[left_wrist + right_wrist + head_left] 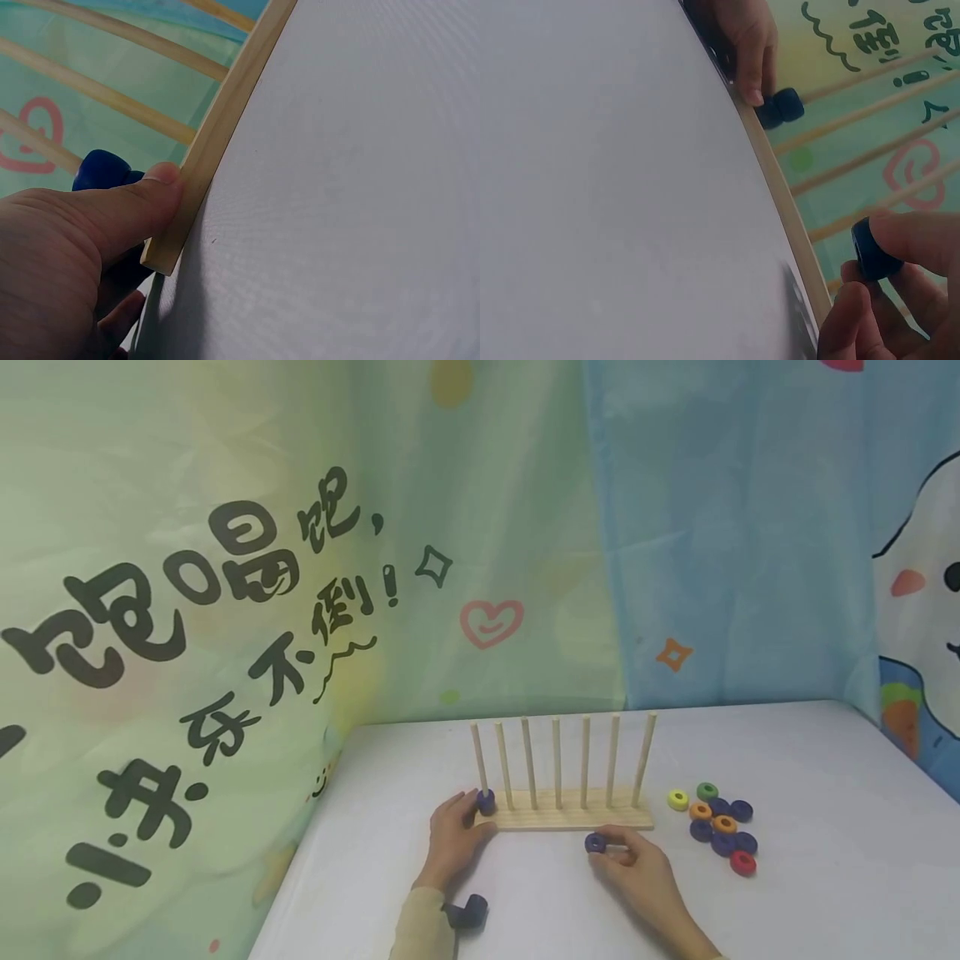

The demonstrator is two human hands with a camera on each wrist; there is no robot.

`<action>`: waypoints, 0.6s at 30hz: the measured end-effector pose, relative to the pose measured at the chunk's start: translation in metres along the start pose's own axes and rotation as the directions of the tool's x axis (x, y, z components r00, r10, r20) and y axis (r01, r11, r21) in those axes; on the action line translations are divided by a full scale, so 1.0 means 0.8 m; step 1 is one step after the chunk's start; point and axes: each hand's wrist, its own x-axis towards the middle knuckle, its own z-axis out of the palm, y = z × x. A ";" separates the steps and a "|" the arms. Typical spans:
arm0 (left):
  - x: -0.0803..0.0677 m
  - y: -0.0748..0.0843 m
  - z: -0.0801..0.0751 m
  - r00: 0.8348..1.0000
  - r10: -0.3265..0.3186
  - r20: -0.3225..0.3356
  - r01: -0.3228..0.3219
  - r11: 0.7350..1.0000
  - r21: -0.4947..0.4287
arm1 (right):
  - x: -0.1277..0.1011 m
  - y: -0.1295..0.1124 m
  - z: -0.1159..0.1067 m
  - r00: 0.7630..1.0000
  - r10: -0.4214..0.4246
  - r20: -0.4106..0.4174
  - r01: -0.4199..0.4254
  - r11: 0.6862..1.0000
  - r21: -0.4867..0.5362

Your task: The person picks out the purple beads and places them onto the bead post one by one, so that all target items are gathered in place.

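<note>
A wooden peg rack (566,818) carries a row of upright pegs on a flat base. Blue beads (486,802) are stacked at the foot of its leftmost peg; the right wrist view shows two. My left hand (452,839) grips the left end of the base, its thumb (154,195) against the front edge and its other fingers partly hidden behind. In front of the rack, toward its right side, my right hand (637,868) pinches another blue bead (871,251) between thumb and fingers. That bead's hole (596,842) faces up toward the head camera.
Right of the rack lies a loose group of beads: several blue ones (723,843), a yellow (678,799), a green (707,791), orange ones (701,811) and a red (743,862). A white-covered table (825,810) bears everything, with printed curtains (487,527) behind.
</note>
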 end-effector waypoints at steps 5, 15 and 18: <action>0.001 0.002 0.000 1.000 0.022 -0.005 -0.022 1.000 0.002 | -0.005 -0.010 0.005 0.996 0.059 0.071 -0.067 0.991 0.116; 0.003 -0.001 0.001 1.000 0.014 0.001 -0.014 1.000 0.002 | -0.003 -0.018 0.019 0.997 0.021 0.072 -0.030 0.991 0.128; 0.004 -0.002 0.002 1.000 0.019 0.005 -0.019 1.000 0.004 | -0.003 -0.022 0.022 0.997 0.013 0.076 -0.021 0.994 0.111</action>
